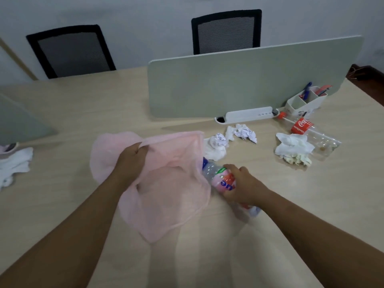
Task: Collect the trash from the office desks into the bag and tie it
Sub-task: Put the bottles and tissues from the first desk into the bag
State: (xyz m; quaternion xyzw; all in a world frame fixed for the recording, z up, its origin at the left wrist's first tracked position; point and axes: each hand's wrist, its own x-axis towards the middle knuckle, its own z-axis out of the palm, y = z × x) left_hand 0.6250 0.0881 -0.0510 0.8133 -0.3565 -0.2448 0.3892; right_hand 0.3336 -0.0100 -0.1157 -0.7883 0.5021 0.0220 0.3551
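Observation:
A thin pink plastic bag [166, 190] lies on the wooden desk [83, 104] in the middle of the view. My left hand [133, 161] pinches its upper rim and holds the mouth apart. My right hand [241, 183] grips a clear plastic bottle [216, 175] with a blue cap and pink label, its cap end at the bag's mouth. Crumpled white paper balls [245, 132] and tissues [214, 150] lie just beyond the bag. Further right sit a wad of white tissue [293, 146] and an empty Coca-Cola bottle [305, 127] lying on its side.
A grey-green divider panel [249, 80] stands across the desk, with a white power strip [249, 114] and a white pen holder [305, 102] at its foot. White tissues [14, 165] lie at the left edge. Two black mesh chairs [70, 50] stand behind the desk.

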